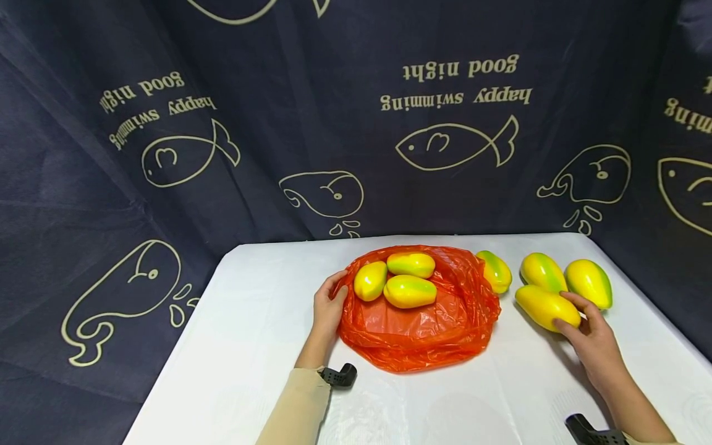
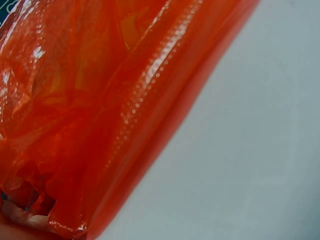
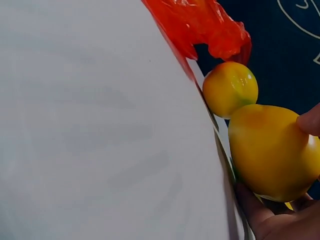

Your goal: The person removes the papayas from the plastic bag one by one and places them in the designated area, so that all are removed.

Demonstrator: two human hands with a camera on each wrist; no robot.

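A red plastic bag (image 1: 411,352) lies spread open in the middle of the white table, with three yellow-green mangoes (image 1: 410,292) inside towards its back left. My left hand (image 1: 328,304) grips the bag's left rim; in the left wrist view the red film (image 2: 135,120) fills the left side and the fingertips show at the bottom corner. To the right of the bag, my right hand (image 1: 597,343) pinches another mango (image 1: 545,306) between thumb and fingers. The right wrist view shows this held mango (image 3: 272,150) from its end, with fingers below and at its right.
Behind the held mango are two more mangoes, one (image 1: 542,271) in the middle and one (image 1: 589,283) at the far right. Another mango (image 1: 495,272) sits against the bag's right edge. A dark printed cloth (image 1: 345,123) hangs behind the white table (image 1: 233,346).
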